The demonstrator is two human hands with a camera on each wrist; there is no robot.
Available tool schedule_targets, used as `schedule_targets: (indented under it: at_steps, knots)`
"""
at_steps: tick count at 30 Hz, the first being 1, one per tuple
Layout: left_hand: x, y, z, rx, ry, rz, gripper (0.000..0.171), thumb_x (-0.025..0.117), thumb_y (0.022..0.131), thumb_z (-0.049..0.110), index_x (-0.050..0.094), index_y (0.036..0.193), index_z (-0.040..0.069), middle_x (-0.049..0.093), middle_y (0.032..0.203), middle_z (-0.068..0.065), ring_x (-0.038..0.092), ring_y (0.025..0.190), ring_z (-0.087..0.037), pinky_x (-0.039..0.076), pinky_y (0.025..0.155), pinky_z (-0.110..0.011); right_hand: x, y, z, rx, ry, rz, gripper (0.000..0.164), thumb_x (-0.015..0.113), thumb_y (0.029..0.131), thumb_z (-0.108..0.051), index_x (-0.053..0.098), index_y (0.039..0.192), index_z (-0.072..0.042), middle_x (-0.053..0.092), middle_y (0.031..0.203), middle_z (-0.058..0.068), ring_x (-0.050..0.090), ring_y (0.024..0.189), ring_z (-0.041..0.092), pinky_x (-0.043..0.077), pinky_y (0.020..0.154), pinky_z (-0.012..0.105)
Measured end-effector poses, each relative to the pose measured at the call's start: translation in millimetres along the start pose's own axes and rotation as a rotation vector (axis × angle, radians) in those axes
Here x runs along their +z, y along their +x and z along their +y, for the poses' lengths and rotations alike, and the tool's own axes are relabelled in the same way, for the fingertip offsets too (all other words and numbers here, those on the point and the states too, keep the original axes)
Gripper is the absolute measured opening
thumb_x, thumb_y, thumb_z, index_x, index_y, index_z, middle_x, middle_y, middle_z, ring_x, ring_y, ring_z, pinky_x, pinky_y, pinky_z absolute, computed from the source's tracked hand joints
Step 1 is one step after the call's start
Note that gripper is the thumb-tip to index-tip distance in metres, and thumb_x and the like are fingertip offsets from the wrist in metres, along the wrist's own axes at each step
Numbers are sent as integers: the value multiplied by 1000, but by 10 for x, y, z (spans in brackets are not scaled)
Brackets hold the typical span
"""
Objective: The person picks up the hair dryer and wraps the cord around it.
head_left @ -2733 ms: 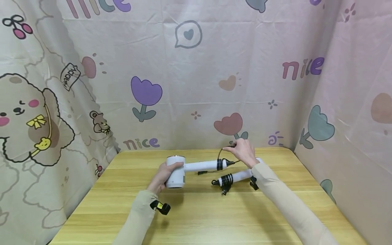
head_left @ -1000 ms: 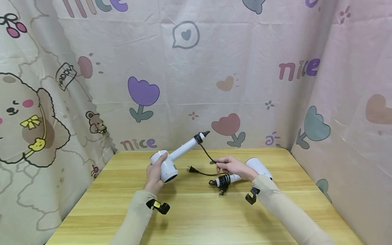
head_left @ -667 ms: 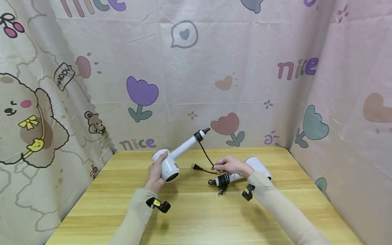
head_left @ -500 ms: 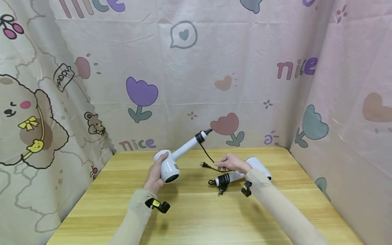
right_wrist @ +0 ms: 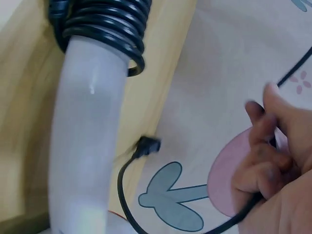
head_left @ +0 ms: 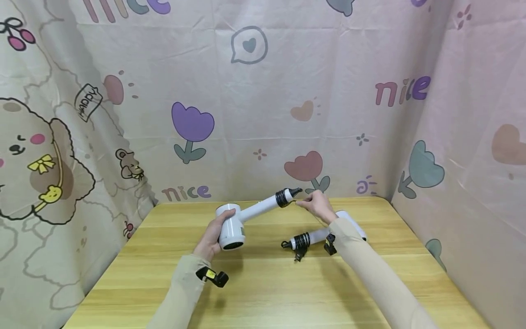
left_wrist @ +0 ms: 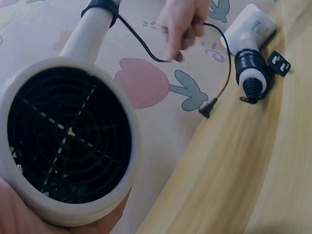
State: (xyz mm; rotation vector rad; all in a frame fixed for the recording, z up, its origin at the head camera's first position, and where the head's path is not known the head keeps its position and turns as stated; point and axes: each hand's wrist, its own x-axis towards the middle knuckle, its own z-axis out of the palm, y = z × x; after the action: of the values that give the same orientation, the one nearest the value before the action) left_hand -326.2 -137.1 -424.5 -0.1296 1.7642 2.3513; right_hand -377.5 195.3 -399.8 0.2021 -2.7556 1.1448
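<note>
My left hand (head_left: 213, 233) grips a white hair dryer (head_left: 232, 235) by its barrel, with the thumb over the side. Its handle points up and right, and black cord (head_left: 281, 198) is wound in several turns near the handle's end. The left wrist view looks into the round black grille (left_wrist: 70, 134). Just right of the handle tip, my right hand (head_left: 320, 205) pinches the loose part of that cord. In the right wrist view the fingers curl round it, and the tail hangs down to a black two-pin plug (right_wrist: 147, 145).
A second white hair dryer (head_left: 318, 236) lies on the wooden table (head_left: 263, 292) below the right hand, partly hidden by the right forearm. Its own cord (head_left: 302, 240) is wrapped round its handle. A patterned curtain (head_left: 246, 100) stands behind and along both sides.
The right hand has risen and moved back with the cord, from beside the second dryer to beside the handle tip. The held dryer's handle has tipped lower and shifted right.
</note>
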Motion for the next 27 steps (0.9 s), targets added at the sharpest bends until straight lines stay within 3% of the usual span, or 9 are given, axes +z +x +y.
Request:
schedule_targets:
  at_steps: [3,7,10,18,27]
  knots:
    - [-16,-11,-12,14,61,-16,54,63,92,39,46,126,2,67,85,-1,67,74,-16,58,69,-34,-29,31,-43,-35,-90,120,28,73,89,-33,77,75,-9,70,69,4,56,57,14,47,57,28]
    - [-41,-3,-38,47,144,18,58,69,89,38,44,128,3,67,88,-3,68,73,-19,59,68,-38,-74,35,-106,-78,-141,215,26,72,88,-37,79,89,-12,75,83,5,67,73,20,54,66,36]
    - [-37,3,-56,73,203,52,64,75,84,38,44,130,7,66,93,-7,69,73,-22,60,66,-42,-90,9,-152,-123,-161,247,26,72,89,-38,78,92,-14,76,86,4,68,78,21,55,68,37]
    - [-51,-14,-77,180,410,55,70,78,82,39,45,135,8,62,111,-18,67,78,-22,59,66,-40,-59,-87,-299,-305,-224,290,19,71,90,-35,78,95,-17,76,89,2,68,74,17,54,64,34]
    - [-32,-11,-45,195,453,33,73,81,78,37,44,132,5,59,113,-21,66,82,-25,60,66,-41,-10,-182,-404,-436,-246,352,15,73,89,-31,78,94,-18,75,90,0,69,73,16,55,63,34]
